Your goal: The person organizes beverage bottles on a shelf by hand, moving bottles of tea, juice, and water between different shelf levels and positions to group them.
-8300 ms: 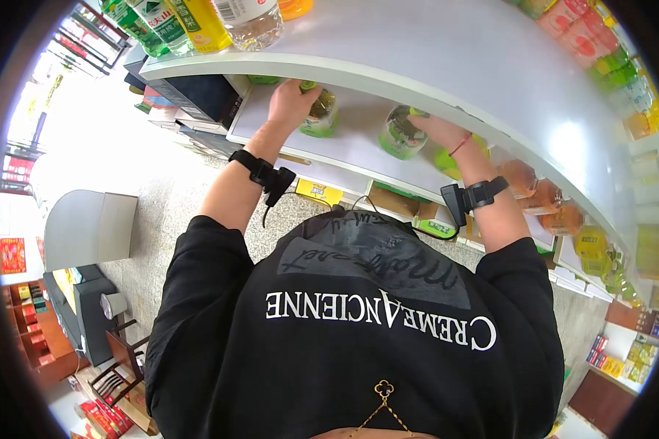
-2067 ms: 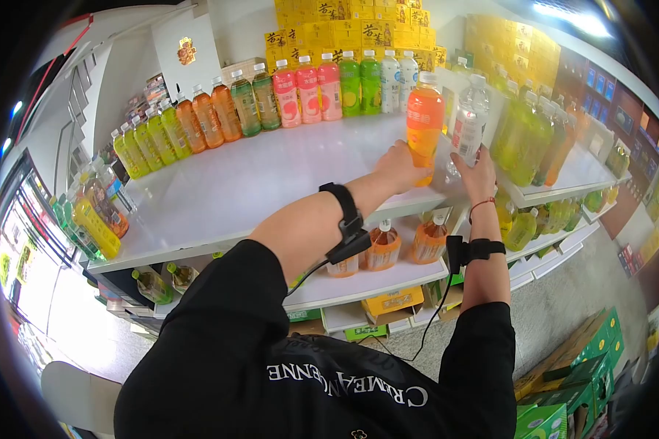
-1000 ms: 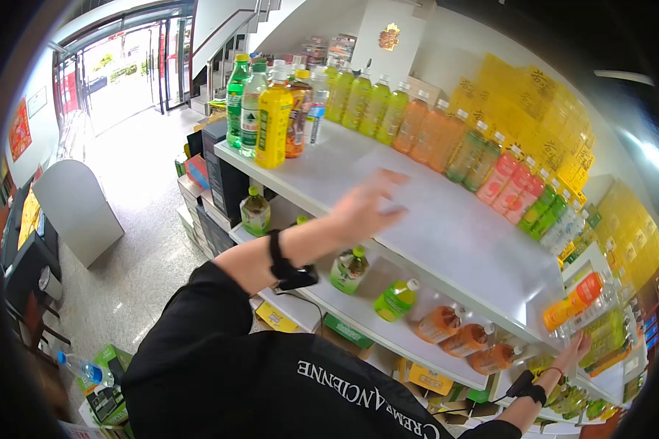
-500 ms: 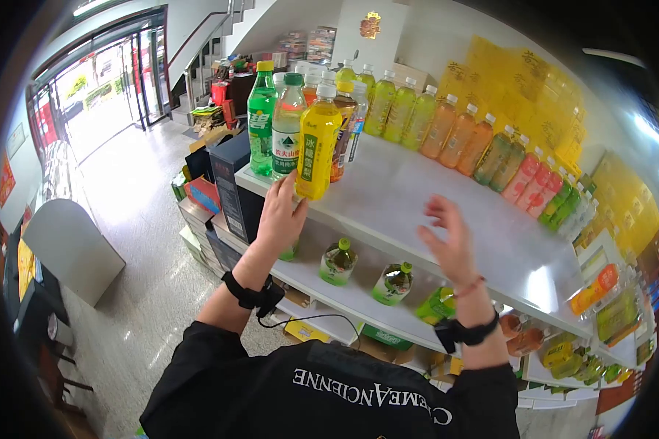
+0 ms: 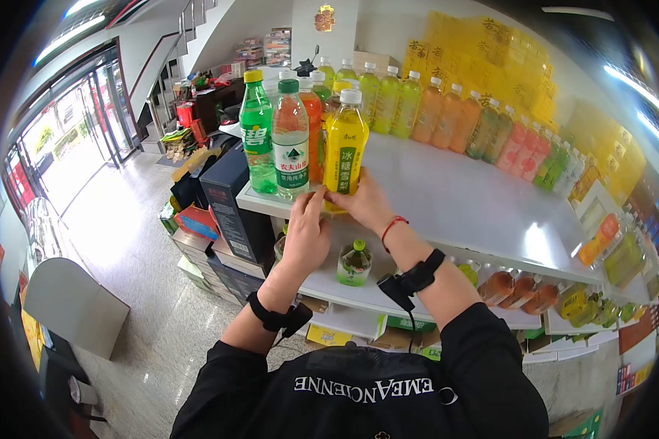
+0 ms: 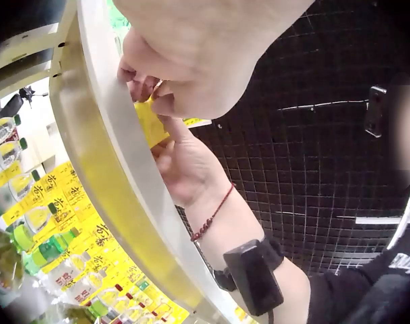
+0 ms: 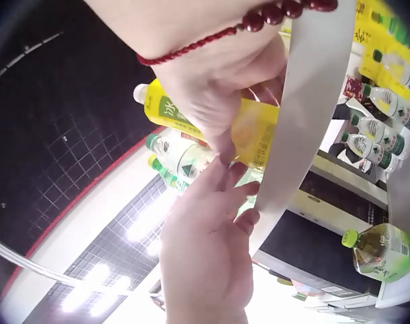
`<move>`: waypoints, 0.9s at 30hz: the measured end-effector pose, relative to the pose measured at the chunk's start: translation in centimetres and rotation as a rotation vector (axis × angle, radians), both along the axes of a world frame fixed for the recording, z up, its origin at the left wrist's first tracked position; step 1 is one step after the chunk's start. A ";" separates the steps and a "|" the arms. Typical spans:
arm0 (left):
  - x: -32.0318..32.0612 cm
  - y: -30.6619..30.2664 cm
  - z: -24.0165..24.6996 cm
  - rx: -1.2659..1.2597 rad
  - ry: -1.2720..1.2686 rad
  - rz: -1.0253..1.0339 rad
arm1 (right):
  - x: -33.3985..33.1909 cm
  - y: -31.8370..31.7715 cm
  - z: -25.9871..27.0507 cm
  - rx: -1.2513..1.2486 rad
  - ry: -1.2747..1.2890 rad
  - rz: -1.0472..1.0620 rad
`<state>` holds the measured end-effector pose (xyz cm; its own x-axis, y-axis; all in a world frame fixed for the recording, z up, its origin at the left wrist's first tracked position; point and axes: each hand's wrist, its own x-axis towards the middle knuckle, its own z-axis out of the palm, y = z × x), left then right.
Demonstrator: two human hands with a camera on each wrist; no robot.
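A yellow bottle point(image 5: 346, 146) stands upright at the front edge of the upper shelf, in front of other bottles. The right hand point(image 5: 366, 201) grips its lower part, fingers curled round it, as the right wrist view also shows on the yellow bottle point(image 7: 252, 135). Close against it is the left hand point(image 5: 306, 235), its fingertips at the bottle's base by the shelf edge and its fingers loosely bent. Left of the yellow bottle stand a clear green-capped bottle point(image 5: 291, 146) and a green bottle with a yellow cap point(image 5: 257, 139). An orange bottle point(image 5: 315, 135) is partly hidden behind.
Along the back of the white upper shelf point(image 5: 447, 190) runs a row of coloured bottles point(image 5: 432, 113). Below, the lower shelf holds a green-capped bottle point(image 5: 354, 263) and several orange ones point(image 5: 518, 291). Dark boxes point(image 5: 234, 201) stand left of the shelf.
The right hand has come from above the shelf to the yellow bottle and grips it. The left hand stays beside the bottle's base. The view has turned slightly.
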<state>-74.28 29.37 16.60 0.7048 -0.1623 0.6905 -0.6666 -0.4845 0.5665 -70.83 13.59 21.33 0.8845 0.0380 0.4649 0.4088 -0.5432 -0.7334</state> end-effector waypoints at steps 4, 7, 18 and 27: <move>0.1 -0.6 2.1 0.006 0.075 -0.069 | -1.2 -3.2 -0.2 -0.019 0.038 -0.045; 1.7 -1.6 3.0 -0.006 -0.020 -0.050 | -2.5 -6.5 -0.7 -0.052 0.043 -0.130; 5.7 -4.9 5.0 0.105 -0.020 0.366 | -11.6 -26.0 -0.4 0.044 0.000 -0.361; 10.1 -5.4 3.2 0.199 0.066 0.434 | -19.8 -44.9 -1.4 0.004 -0.018 -0.724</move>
